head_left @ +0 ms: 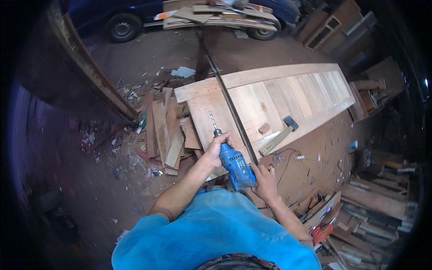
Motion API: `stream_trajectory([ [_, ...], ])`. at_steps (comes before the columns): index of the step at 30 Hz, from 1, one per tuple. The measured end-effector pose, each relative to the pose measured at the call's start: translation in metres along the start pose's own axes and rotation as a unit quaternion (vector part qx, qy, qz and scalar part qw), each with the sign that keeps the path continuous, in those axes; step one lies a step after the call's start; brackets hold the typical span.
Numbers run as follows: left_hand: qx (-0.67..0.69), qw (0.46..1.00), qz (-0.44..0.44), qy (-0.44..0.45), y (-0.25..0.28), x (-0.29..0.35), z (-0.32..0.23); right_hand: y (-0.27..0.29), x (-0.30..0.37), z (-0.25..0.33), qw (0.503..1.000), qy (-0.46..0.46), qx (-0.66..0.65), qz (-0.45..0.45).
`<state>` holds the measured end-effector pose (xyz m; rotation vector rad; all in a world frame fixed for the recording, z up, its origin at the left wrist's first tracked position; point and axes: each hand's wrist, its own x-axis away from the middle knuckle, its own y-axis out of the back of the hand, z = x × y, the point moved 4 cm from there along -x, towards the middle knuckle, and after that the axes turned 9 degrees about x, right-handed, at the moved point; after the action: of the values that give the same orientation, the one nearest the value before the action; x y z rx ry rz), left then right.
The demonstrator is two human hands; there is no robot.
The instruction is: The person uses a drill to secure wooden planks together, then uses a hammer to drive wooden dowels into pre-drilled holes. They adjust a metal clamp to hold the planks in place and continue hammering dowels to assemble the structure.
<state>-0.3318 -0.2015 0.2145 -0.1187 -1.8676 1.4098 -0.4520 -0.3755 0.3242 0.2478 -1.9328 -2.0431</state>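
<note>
A blue power drill [239, 170] is held in front of my body, its long twist bit [213, 120] pointing away over the wooden panel. My left hand [217, 149] is wrapped round the front of the drill, just behind the chuck. At the drill's rear, my right hand [265, 181] is closed, with its grip partly hidden. A long dark metal bar [231, 105] crosses the pale wooden door panel [288, 96], its near end close to my right hand. On the panel lie a hammer [281, 136] with a wooden handle and a small wood block [264, 128].
Loose boards [160, 130] are piled on the littered dirt floor left of the panel. More planks [378, 198] lie at the lower right. Beyond the panel, a stack of boards [220, 18] stands before a dark blue vehicle [96, 18]. A cable [285, 168] trails on the ground.
</note>
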Motion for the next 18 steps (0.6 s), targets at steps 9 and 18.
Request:
stream_trajectory([
  [9, -0.094, 0.995, 0.012, 0.009, -0.067, -0.018, 0.064, -0.013, 0.048, -0.098, 0.998, 0.019, -0.056, -0.036],
  [18, -0.288, 0.956, 0.021, 0.045, -0.082, -0.05, 0.148, -0.01, 0.158, -0.234, 0.971, -0.178, -0.112, -0.116],
])
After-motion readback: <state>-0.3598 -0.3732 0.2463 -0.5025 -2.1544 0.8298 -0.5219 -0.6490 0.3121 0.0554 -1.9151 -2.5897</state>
